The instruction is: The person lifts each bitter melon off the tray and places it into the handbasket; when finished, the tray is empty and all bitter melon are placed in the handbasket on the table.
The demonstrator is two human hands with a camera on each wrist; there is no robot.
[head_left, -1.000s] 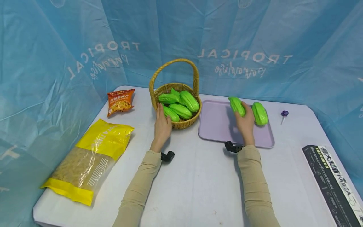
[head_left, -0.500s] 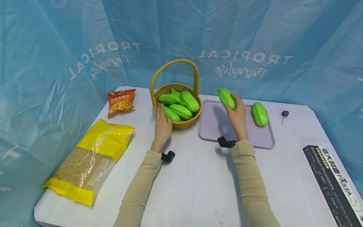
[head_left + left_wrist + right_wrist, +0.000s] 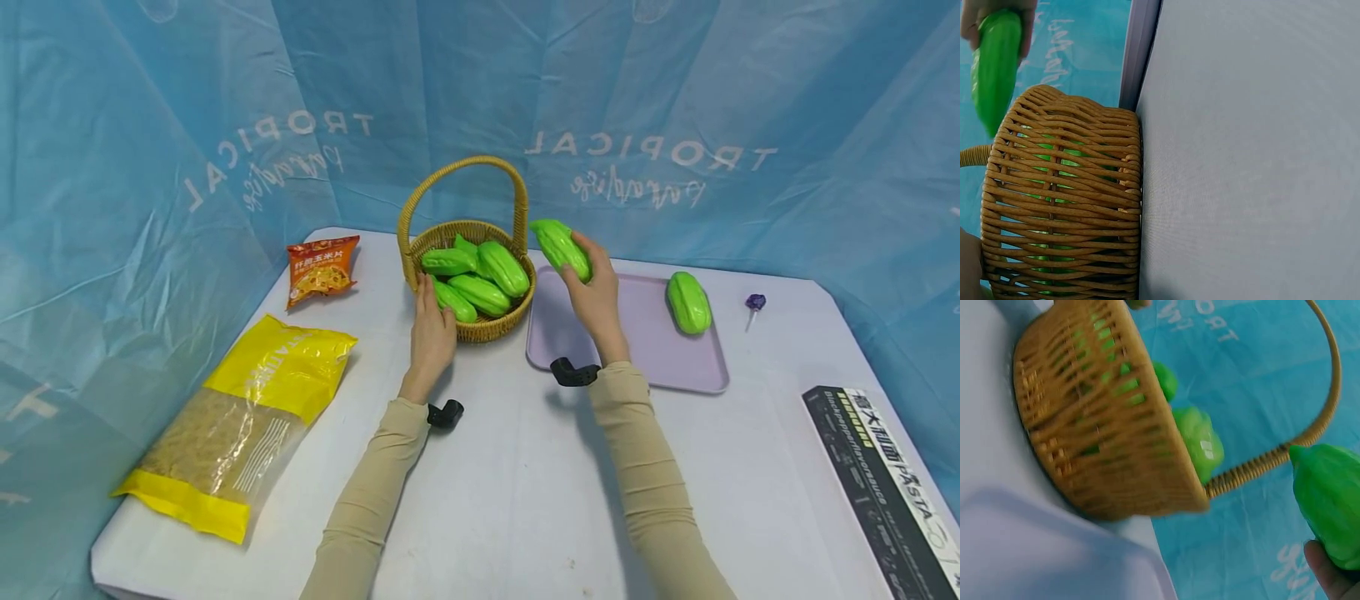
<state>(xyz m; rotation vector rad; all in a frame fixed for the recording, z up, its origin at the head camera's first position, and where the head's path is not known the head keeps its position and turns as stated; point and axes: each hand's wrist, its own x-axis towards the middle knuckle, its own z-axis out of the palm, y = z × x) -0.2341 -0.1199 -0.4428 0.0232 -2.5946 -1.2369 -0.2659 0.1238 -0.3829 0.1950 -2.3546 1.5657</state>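
A glossy, bright green, ridged oblong fruit [image 3: 561,250] is in my right hand [image 3: 597,293], its pointed end toward the basket. The hand holds it in the air above the left part of the lilac tray [image 3: 652,367]. Fingers and thumb curl round the fruit [image 3: 1332,497]. The wicker basket [image 3: 1066,206], with an arched handle [image 3: 465,162], contains several similar green fruits [image 3: 480,293]. At its left rim rests my left hand [image 3: 432,337], fingers extended. Only a sliver of that hand shows in the left wrist view. Another green fruit [image 3: 688,302] lies on the tray's right side.
An orange snack bag [image 3: 322,271] and a large yellow pasta bag [image 3: 240,425] lie at the left. To the right are a purple lollipop [image 3: 755,302] and a black pasta box [image 3: 877,492]. A blue curtain [image 3: 480,92] hangs behind the white table [image 3: 517,500].
My right hand has carried the fruit leftward and slightly up from over the tray's middle toward the basket. The left hand has stayed at the basket rim.
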